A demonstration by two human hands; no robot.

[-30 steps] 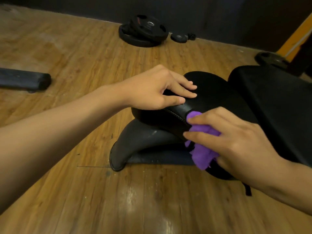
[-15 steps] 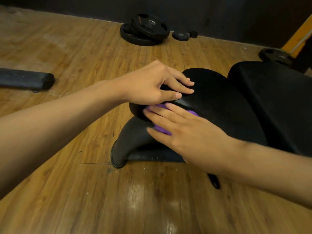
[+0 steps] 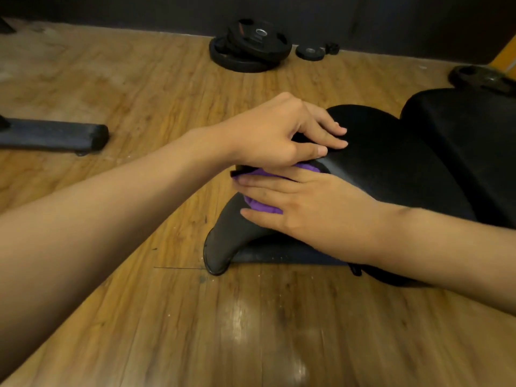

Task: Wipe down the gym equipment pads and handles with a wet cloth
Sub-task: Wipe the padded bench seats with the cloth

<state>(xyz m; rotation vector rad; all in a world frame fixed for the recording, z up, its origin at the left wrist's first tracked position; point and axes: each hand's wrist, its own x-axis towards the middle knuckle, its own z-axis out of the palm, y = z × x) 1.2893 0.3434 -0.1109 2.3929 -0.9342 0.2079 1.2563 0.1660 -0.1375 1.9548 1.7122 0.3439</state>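
Purple cloth (image 3: 264, 205) sits bunched under my right hand (image 3: 304, 208), pressed flat-fingered against the front rim of the black seat pad (image 3: 391, 163). My left hand (image 3: 276, 135) lies just above it on top of the pad, fingers curled over the same rim to steady it; the two hands are almost touching, with only a strip of cloth showing between them.

I judge this to be the step of wiping the pad's narrow front edge. Next, I think, comes a sweep along the rim toward my right wrist and then over the broad top, which calls for lifting the left hand clear so the cloth can pass.

Below my right palm the curved black base (image 3: 223, 244) of the machine flares out onto the wooden floor (image 3: 167, 317). The floor is open on my left forearm's side, so the elbows have room. Beyond my right wrist a second black pad (image 3: 460, 141) stands close beside the first, the gap between them tight. Weight plates (image 3: 251, 48) lie far past my left knuckles, well apart from the work.
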